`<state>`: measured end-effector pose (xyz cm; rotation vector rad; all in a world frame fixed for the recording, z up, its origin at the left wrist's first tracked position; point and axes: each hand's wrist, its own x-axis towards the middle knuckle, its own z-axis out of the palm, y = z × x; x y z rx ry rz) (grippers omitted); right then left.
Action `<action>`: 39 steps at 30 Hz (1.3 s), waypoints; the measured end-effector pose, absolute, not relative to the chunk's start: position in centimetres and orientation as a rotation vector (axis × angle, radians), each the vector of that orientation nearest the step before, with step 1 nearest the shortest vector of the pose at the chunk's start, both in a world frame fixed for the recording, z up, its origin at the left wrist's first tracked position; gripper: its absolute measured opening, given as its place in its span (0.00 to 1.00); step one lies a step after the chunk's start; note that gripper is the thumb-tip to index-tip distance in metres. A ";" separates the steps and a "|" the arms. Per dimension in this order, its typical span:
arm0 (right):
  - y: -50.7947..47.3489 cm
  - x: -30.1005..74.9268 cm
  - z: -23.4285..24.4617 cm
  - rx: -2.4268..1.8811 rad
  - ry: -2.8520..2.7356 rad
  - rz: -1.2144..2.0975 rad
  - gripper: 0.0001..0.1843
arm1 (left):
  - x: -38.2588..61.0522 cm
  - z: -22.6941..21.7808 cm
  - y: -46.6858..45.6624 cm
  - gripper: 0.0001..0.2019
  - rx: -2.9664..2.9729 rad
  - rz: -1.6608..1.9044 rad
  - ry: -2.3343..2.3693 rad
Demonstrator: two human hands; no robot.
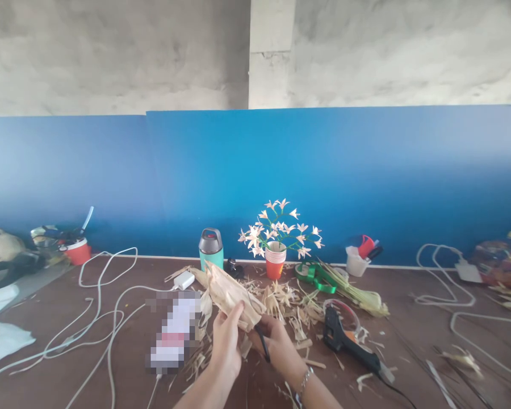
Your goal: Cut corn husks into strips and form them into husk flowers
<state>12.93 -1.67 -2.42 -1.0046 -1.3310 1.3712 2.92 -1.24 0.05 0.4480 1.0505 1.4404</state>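
My left hand (226, 343) is closed on a dry, pale corn husk (230, 291), its thumb pressed on the near end. The husk slants up and away to the left above the table. My right hand (279, 347), with a bracelet at the wrist, is closed round scissors (263, 343) at the husk's lower right end. Only the black handle shows clearly; fingers and husk hide most of the blades. Behind the husk, cut husk petals (279, 298) and scraps lie heaped on the brown table (123, 355).
Paper cups (275, 267) hold husk flowers (281, 230) at the back. Nearby are a teal bottle (211, 250), green ribbon (317, 275), a glue gun (349, 343), a white container (356, 262), a white charger (184, 279) and a blurred-out object (174, 332). White cables (111, 335) cross the left side.
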 end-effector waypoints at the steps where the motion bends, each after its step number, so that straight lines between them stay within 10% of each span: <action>1: -1.7 12.9 -2.4 -1.027 -1.334 1.373 0.16 | 2.9 0.0 -1.2 0.15 0.452 1.437 1.054; 13: -2.1 17.4 -0.6 -1.135 -1.587 1.888 0.18 | -1.0 0.1 1.9 0.17 0.636 1.691 1.054; 39: -1.3 17.5 -1.9 -1.271 -1.582 1.685 0.14 | -0.6 -0.1 1.9 0.12 0.556 1.397 1.014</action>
